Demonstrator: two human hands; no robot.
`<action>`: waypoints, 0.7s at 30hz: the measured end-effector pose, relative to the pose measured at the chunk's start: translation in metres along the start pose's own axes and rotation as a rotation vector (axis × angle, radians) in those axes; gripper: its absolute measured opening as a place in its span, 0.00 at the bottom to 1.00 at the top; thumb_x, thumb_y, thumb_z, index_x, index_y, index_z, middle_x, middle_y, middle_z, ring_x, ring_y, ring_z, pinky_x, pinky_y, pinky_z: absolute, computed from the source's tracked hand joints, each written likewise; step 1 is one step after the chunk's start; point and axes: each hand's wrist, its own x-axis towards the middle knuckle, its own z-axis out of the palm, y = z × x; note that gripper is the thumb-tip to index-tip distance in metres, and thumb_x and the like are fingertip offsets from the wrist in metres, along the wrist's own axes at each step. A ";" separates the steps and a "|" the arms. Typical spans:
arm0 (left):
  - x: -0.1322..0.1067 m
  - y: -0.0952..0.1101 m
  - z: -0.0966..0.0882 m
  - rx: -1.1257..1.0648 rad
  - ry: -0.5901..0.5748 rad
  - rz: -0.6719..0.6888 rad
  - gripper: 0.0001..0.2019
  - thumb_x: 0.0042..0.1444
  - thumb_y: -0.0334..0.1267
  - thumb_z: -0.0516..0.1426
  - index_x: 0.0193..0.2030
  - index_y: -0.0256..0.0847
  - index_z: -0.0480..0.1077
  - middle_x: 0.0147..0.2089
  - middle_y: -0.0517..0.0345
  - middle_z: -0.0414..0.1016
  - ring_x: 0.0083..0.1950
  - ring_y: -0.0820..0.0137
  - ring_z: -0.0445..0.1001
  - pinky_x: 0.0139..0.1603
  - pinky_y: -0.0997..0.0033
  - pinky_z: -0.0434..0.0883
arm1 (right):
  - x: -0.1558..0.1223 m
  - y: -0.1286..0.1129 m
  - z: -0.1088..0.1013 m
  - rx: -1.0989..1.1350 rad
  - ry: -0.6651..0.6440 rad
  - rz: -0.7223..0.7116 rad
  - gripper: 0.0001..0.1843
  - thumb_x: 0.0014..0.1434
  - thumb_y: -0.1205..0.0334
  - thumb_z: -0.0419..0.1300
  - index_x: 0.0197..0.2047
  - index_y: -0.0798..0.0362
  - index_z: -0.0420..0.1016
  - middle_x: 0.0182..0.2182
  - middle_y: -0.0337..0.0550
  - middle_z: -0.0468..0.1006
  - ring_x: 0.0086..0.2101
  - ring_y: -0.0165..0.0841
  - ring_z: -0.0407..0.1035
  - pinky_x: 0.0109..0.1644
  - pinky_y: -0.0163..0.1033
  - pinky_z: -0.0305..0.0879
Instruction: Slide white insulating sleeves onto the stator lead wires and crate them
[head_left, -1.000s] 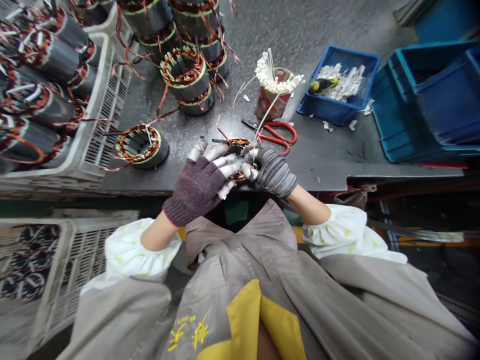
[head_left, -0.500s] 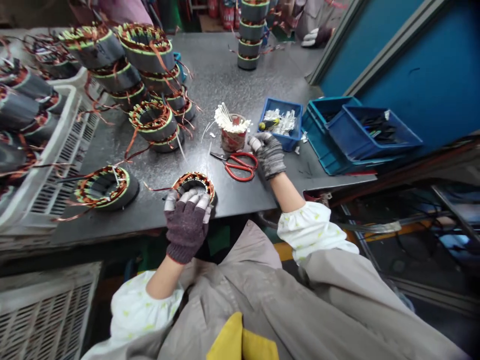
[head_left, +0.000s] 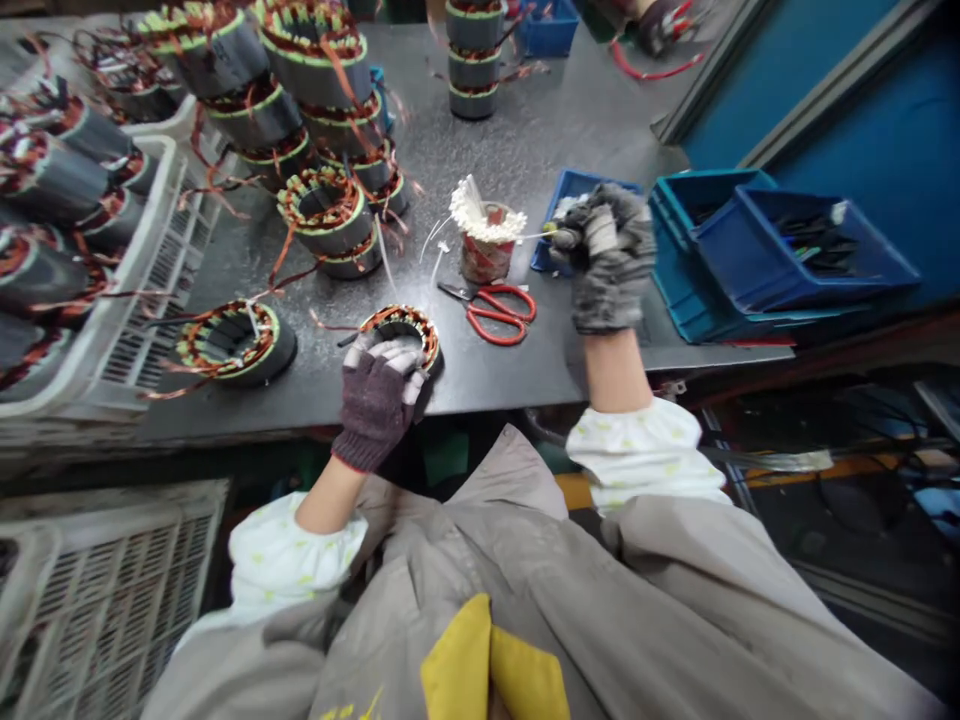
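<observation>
Stator sits near the front edge of the grey table. In the head view I keep my left hand on it, fingers curled over its near rim, holding it steady. My right hand is lifted above the blue bin, fingers closed on something small and blurred; I cannot tell what. Red scissors lie between. I judge the stator must not turn.

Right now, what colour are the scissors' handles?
Red; the scissors lie on the grey table, clearest in the head view.
</observation>
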 end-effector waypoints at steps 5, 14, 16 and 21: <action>0.006 0.005 -0.005 0.034 -0.129 -0.084 0.12 0.72 0.38 0.52 0.58 0.44 0.71 0.62 0.50 0.79 0.72 0.57 0.70 0.78 0.36 0.57 | -0.111 -0.029 0.003 0.126 -0.481 -0.169 0.05 0.68 0.54 0.65 0.44 0.45 0.78 0.39 0.41 0.83 0.37 0.35 0.80 0.44 0.45 0.81; 0.004 -0.005 -0.012 -0.005 -0.236 -0.098 0.14 0.72 0.39 0.51 0.57 0.44 0.75 0.56 0.49 0.81 0.65 0.57 0.75 0.75 0.43 0.60 | -0.169 -0.017 -0.005 0.068 -0.822 -0.165 0.18 0.75 0.53 0.52 0.44 0.50 0.82 0.49 0.49 0.86 0.47 0.37 0.82 0.52 0.43 0.80; 0.004 -0.005 -0.012 -0.012 -0.241 -0.101 0.14 0.72 0.39 0.51 0.56 0.45 0.75 0.56 0.49 0.81 0.65 0.57 0.74 0.76 0.43 0.59 | -0.171 -0.016 -0.003 0.067 -0.858 -0.112 0.20 0.75 0.51 0.52 0.44 0.50 0.82 0.47 0.49 0.86 0.45 0.35 0.82 0.49 0.41 0.81; 0.003 -0.003 -0.011 0.029 -0.236 -0.104 0.14 0.72 0.39 0.50 0.57 0.46 0.73 0.56 0.51 0.81 0.65 0.59 0.75 0.76 0.45 0.60 | -0.170 -0.005 0.014 0.056 -0.853 -0.081 0.21 0.75 0.48 0.52 0.43 0.50 0.82 0.47 0.49 0.86 0.44 0.35 0.82 0.50 0.42 0.81</action>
